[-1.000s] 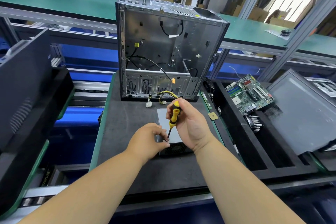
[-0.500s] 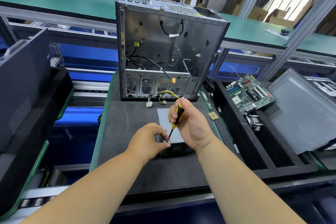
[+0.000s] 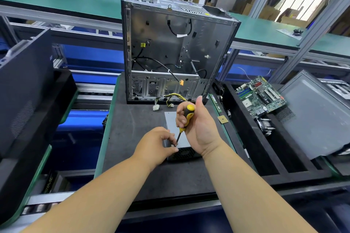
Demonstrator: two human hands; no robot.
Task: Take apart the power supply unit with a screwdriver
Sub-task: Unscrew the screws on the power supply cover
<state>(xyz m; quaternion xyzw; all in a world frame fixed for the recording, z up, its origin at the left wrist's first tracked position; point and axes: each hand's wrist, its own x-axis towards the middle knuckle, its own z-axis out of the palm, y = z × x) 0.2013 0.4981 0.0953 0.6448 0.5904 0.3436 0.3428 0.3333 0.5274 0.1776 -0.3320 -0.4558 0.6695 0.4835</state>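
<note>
Right hand (image 3: 198,128) grips the screwdriver (image 3: 186,117) — left hand (image 3: 157,143) pinches its tip (atop the power supply unit (image 3: 174,119)).

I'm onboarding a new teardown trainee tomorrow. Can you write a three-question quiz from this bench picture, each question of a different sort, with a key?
1. True or false: the right hand grips the yellow-and-black screwdriver with its tip down on the grey metal power supply box.
2. Multiple choice: what is the left hand doing? A) resting on the green circuit board B) pinching at the screwdriver tip C) lifting the open steel computer case
3. Fill in: the yellow-and-black cable bundle lies at the foot of the ____.

Key: 1 true; 2 B; 3 computer case.
</note>
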